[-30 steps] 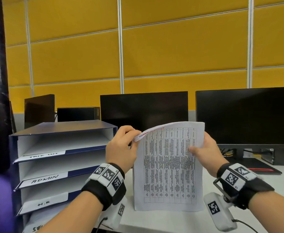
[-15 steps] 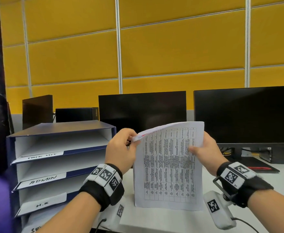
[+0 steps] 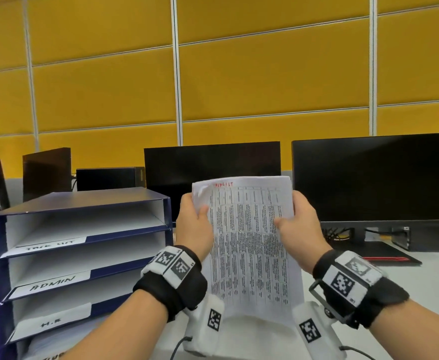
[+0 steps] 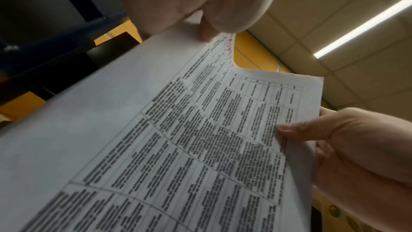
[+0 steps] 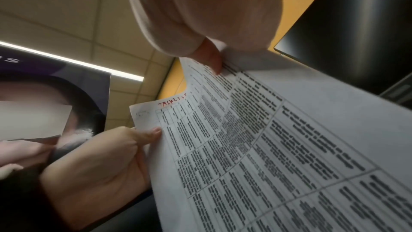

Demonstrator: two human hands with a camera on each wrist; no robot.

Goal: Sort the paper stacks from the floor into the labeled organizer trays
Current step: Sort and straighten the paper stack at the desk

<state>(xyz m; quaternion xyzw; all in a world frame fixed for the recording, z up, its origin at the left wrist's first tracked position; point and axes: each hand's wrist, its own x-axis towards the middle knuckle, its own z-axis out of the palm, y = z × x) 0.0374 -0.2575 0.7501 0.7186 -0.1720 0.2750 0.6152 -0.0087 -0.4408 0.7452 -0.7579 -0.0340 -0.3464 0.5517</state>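
On each of my bare forearms I see a black wrist strap [image 3: 171, 289] carrying white blocks printed with black square markers, a white marker-tagged camera pod [image 3: 314, 331] and thin cable below.

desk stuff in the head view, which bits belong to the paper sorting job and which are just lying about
Job:
- white printed paper stack with red handwritten heading, held by left hand and right hand
- blue labelled organizer trays

Lying about:
- black monitors
- flat black pad with red stripe
- white desk
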